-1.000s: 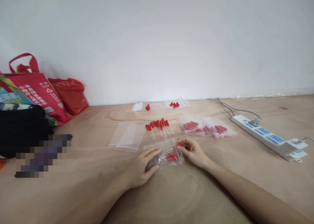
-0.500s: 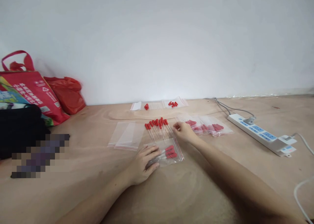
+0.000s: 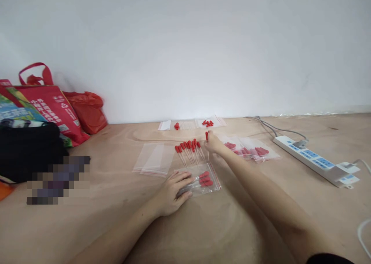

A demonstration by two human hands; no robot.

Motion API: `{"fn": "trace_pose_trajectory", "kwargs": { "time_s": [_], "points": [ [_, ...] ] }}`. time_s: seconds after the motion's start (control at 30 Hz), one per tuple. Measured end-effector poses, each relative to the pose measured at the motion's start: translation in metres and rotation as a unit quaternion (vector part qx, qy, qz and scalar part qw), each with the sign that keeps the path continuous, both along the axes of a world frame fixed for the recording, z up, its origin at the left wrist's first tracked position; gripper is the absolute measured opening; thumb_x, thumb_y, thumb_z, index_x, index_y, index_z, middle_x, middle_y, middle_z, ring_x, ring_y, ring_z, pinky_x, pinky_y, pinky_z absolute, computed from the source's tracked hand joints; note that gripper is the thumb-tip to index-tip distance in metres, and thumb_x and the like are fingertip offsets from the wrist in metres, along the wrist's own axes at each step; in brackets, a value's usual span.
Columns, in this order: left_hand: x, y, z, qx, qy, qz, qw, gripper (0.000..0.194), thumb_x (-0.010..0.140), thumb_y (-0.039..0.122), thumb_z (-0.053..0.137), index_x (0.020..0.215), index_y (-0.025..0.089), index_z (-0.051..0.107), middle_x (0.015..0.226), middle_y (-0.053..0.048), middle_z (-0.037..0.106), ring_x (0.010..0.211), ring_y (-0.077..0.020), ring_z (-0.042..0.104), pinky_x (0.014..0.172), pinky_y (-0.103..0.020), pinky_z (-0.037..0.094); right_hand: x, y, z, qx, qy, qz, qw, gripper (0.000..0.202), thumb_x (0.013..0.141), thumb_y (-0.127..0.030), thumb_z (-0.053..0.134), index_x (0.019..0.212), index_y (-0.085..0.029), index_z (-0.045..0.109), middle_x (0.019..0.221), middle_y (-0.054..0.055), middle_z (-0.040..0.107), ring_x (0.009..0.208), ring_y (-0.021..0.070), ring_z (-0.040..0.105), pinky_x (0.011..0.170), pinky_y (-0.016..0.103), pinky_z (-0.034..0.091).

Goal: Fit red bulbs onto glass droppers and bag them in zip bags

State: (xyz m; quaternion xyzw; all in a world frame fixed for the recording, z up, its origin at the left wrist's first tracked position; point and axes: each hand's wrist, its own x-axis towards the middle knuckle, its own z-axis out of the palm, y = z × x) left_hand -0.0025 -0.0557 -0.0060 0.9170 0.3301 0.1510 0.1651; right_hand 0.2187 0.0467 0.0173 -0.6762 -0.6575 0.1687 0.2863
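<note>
My right hand (image 3: 214, 143) is closed on a dropper (image 3: 206, 136) with a red bulb, raised off the table beside the others, its thin clear stem pointing down. To its left, a fanned row of droppers (image 3: 189, 145) lies with the bulbs pointing away from me. My left hand (image 3: 174, 192) rests with fingers apart on a clear zip bag (image 3: 213, 187). Several red-bulbed droppers (image 3: 205, 179) lie inside this bag, their stem ends partly hidden by my left fingers.
Flat zip bags (image 3: 153, 159) lie left of the row, and filled bags (image 3: 255, 151) lie to the right. Near the wall are thin clear stems (image 3: 188, 125) and loose red bulbs (image 3: 208, 123). A power strip (image 3: 313, 159) sits at right; red bags (image 3: 89, 111) stand at left.
My right hand has moved a little away from me and now has a dropper lifted from the right end of the row. My left hand stays on the bag. The view has shifted slightly.
</note>
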Motion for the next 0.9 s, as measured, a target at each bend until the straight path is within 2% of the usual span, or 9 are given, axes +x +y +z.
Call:
{"fn": "trace_pose_trajectory", "kwargs": {
  "time_s": [0.03,0.13,0.2,0.33,0.5,0.6,0.67,0.8,0.9],
  "points": [
    [0.000,0.000,0.001,-0.001,0.002,0.002,1.000,0.037,0.081,0.027,0.047,0.118,0.022,0.049,0.125,-0.008,0.048,0.117,-0.0230,0.041,0.100,-0.049,0.025,0.008,-0.008,-0.001,0.013,0.016,-0.002,1.000,0.050,0.070,-0.016,0.048,0.118,-0.009,0.036,0.081,0.010,0.059,0.072,0.0189,0.058,0.062,0.028,0.044],
    [0.000,-0.001,0.002,-0.004,0.004,0.002,1.000,0.037,0.081,0.027,0.047,0.118,0.023,0.049,0.126,-0.008,0.047,0.117,-0.0231,0.040,0.100,-0.049,0.024,0.032,-0.041,-0.014,0.092,0.220,-0.003,0.971,0.057,0.075,-0.022,0.040,0.127,-0.015,0.017,0.072,-0.001,0.051,0.052,0.0123,0.053,0.050,0.026,0.044],
    [0.000,-0.001,0.002,-0.005,0.005,0.001,1.000,0.037,0.082,0.027,0.046,0.118,0.023,0.049,0.127,-0.008,0.046,0.118,-0.0232,0.040,0.100,-0.049,0.025,0.042,-0.062,-0.027,0.122,0.306,-0.018,0.944,0.056,0.075,-0.029,0.044,0.124,-0.019,0.019,0.070,-0.004,0.047,0.047,0.0100,0.049,0.044,0.024,0.042],
    [-0.001,0.001,0.001,-0.002,0.009,-0.002,1.000,0.038,0.082,0.027,0.045,0.120,0.022,0.047,0.127,-0.008,0.045,0.118,-0.0231,0.039,0.100,-0.049,0.025,0.043,-0.087,-0.045,0.157,0.392,-0.052,0.905,0.051,0.074,-0.034,0.050,0.117,-0.022,0.025,0.062,-0.007,0.044,0.045,0.0093,0.048,0.042,0.023,0.041],
    [0.000,0.001,0.002,-0.004,0.024,0.005,1.000,0.039,0.082,0.028,0.044,0.121,0.021,0.045,0.128,-0.008,0.045,0.119,-0.0231,0.038,0.101,-0.048,0.024,0.020,-0.091,-0.048,0.129,0.504,-0.048,0.853,0.047,0.071,-0.041,0.055,0.106,-0.025,0.029,0.061,-0.008,0.047,0.050,0.0113,0.053,0.047,0.025,0.045],
    [0.001,-0.001,0.005,-0.006,0.012,0.010,1.000,0.044,0.082,0.028,0.045,0.125,0.021,0.040,0.127,-0.008,0.046,0.118,-0.0228,0.039,0.101,-0.047,0.025,0.010,-0.095,-0.046,0.086,0.559,-0.014,0.825,0.039,0.071,-0.047,0.053,0.097,-0.025,0.034,0.065,-0.005,0.051,0.054,0.0128,0.056,0.050,0.028,0.047],
    [0.001,-0.001,0.006,-0.007,0.007,0.011,1.000,0.046,0.081,0.028,0.046,0.126,0.021,0.037,0.126,-0.007,0.047,0.118,-0.0228,0.039,0.101,-0.047,0.025,0.007,-0.099,-0.045,0.059,0.559,0.019,0.827,0.036,0.069,-0.047,0.054,0.091,-0.024,0.038,0.068,-0.004,0.052,0.055,0.0119,0.056,0.051,0.027,0.047],
    [0.000,-0.001,0.005,-0.010,0.008,0.010,1.000,0.048,0.082,0.027,0.044,0.128,0.022,0.033,0.129,-0.006,0.044,0.119,-0.0216,0.037,0.103,-0.046,0.023,0.008,-0.105,-0.043,-0.010,0.488,0.060,0.871,0.034,0.066,-0.044,0.060,0.085,-0.020,0.045,0.067,-0.004,0.051,0.040,0.0048,0.046,0.038,0.019,0.038],
    [-0.001,0.000,0.001,-0.008,-0.002,0.008,1.000,0.050,0.082,0.026,0.044,0.130,0.024,0.030,0.129,-0.005,0.043,0.119,-0.0212,0.037,0.103,-0.046,0.023,0.009,-0.105,-0.048,-0.028,0.451,0.067,0.889,0.034,0.067,-0.043,0.059,0.087,-0.021,0.043,0.073,-0.003,0.055,0.034,0.0028,0.039,0.030,0.017,0.030]
  ]
}}
